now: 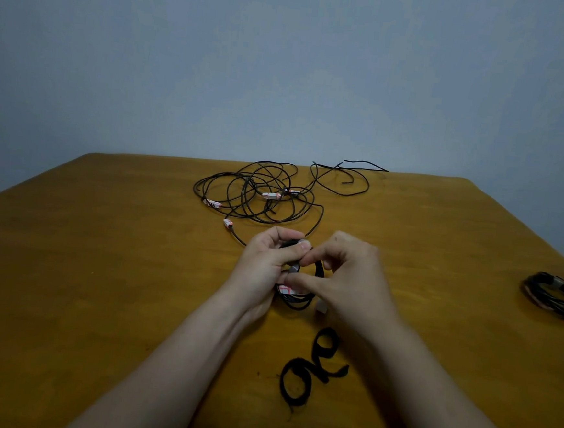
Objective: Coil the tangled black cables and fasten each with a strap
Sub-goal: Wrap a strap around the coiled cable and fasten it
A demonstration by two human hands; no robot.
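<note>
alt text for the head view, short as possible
A left hand and right hand grip a small black coil over a wooden table. A cable tangle lies behind, black straps lie nearer, and a second coil sits at the right edge.

cable bundle [555,296] partly off-frame

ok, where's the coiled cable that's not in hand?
Head view: the coiled cable lies at the far right edge of the table, well right of the right hand, untouched.
</note>
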